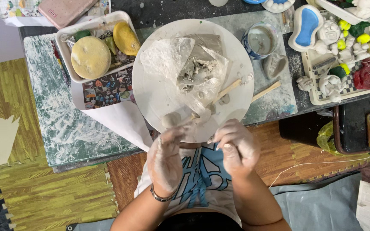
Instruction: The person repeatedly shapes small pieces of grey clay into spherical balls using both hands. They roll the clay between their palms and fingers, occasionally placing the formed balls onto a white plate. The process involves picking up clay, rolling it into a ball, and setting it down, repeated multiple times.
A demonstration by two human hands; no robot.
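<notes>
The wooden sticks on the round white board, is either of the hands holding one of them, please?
No: both wooden sticks lie on the table beyond the hands; the left hand and right hand are clay-smeared and hold no stick.

Near edge: the left hand [165, 158] and right hand [236, 147] are held just off the disc [150, 92], above the lap; open room is left between them.
Disc front: a clay lump [171, 119] lies at the left fingertips, so that rim is blocked.
Disc centre: it is taken up by a crumpled plastic bag [185, 64] with a wooden stick [225, 91] beside it.
Disc left part: bare surface is seen there.
Left side: passage is hemmed by a tray [123, 17] of sponges.
Right side: a cup [260, 40], a second stick [266, 90] and a tray of figurines [317, 100] stand in the way.
Far left mat [48, 111]: it is left open.
</notes>
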